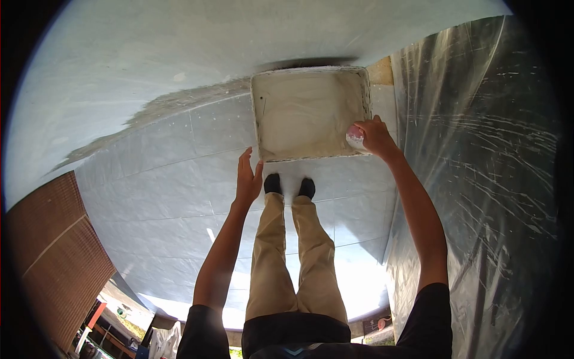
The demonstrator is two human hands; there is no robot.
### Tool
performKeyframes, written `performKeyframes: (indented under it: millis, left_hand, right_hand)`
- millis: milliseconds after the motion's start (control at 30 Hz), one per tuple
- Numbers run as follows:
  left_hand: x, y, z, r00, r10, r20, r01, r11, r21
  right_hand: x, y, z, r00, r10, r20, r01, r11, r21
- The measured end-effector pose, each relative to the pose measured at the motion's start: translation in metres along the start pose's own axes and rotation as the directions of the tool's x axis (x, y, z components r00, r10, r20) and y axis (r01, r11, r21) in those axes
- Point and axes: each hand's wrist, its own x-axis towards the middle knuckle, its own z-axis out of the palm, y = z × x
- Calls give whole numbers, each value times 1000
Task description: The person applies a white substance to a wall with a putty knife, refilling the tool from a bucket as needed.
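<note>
A rectangular tub [258, 128] with smeared rims holds a smooth layer of pale, creamy liquid. My right hand [376, 136] is over the tub's lower right corner, fingers closed round a small rounded pink-and-white object [355, 136], its lower part coated white; I cannot tell what kind of thing it is. My left hand [246, 179] is beside the tub's lower left corner, fingers extended and thumb apart, holding nothing. Its thumb tip lies right at the corner in this view.
A pale wall [179, 54] with a grey, unevenly coated lower band rises behind the tub. Plastic sheeting [478, 149] hangs along the right. My feet [289, 186] stand on the grey panelled floor [173, 179]. At the far left is a brown ribbed panel [57, 251].
</note>
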Motion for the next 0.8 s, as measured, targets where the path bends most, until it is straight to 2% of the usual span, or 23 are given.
performKeyframes:
  millis: [67,200,300,367,400,467,500,567,600,667,700,767,800]
  left_hand:
    - [0,2,-3,1000,-26,9,26,1000,4]
    - [0,7,-10,999,-39,15,39,999,-32]
    - [-1,8,-15,999,-36,23,36,999,-34]
    - [0,10,-19,999,-23,27,24,1000,-17]
    - [1,12,-21,1000,-16,22,16,1000,-16]
    - [2,17,-25,1000,-14,22,15,1000,-10]
    - [3,20,-27,1000,-3,16,3,1000,-10]
    - [8,30,-33,999,52,-2,-52,999,-9]
    - [11,38,-37,997,70,-11,-70,997,-9]
    - [18,58,-45,994,110,-12,-111,994,-26]
    - [23,69,-50,992,124,-23,-125,992,-29]
    - [34,97,-63,984,171,-40,-173,984,-42]
    - [41,112,-70,979,199,-50,-202,978,-57]
  right_hand:
    - [3,6,5,996,87,-30,-82,989,119]
    - [8,19,8,994,82,-71,-70,985,159]
    - [7,23,4,998,49,-28,-45,990,136]
    - [4,22,4,978,200,-62,-172,937,305]
    - [2,22,0,977,199,-71,-169,937,305]
    - [-5,19,-8,938,345,27,-316,821,476]
    - [-8,19,-11,939,344,15,-309,823,478]
    - [-12,18,-16,888,407,213,-420,533,734]
    - [-16,17,-19,892,407,194,-406,537,739]
    - [-27,11,-28,904,386,184,-315,311,897]
    - [-33,8,-38,908,386,161,-294,316,902]
    - [-47,-2,-61,972,213,95,-129,150,980]
    - [-53,-11,-75,975,214,66,-101,158,982]
